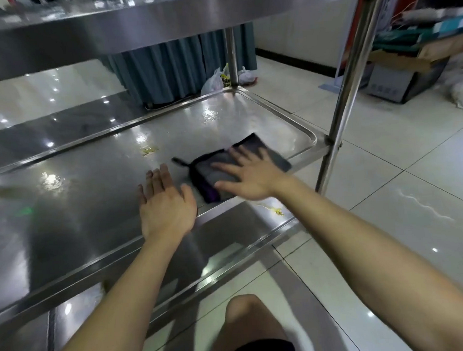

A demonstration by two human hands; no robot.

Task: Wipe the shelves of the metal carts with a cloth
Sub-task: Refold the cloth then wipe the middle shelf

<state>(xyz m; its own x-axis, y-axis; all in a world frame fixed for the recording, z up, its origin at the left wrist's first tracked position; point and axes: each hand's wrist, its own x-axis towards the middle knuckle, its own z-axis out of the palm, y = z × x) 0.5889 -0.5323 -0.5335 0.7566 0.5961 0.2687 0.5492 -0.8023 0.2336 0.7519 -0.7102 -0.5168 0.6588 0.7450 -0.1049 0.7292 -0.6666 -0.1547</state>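
A folded grey cloth (264,149) with a dark purple edge lies on the middle shelf (91,188) of a stainless steel cart, near the shelf's right front corner. My right hand (247,174) presses flat on the cloth with its fingers spread. My left hand (166,205) rests flat on the bare metal just left of the cloth, fingers straight, over the shelf's front rim. The cart's top shelf (136,22) hangs above the hands and a lower shelf (228,229) shows beneath.
The cart's right front post (346,88) stands beside the cloth, and a rear post (231,57) rises behind. A small yellow stain (150,150) marks the shelf. On the tiled floor are plastic bags (216,81), a teal-skirted table (176,62) and stacked boxes (407,69). My knee (249,324) is below.
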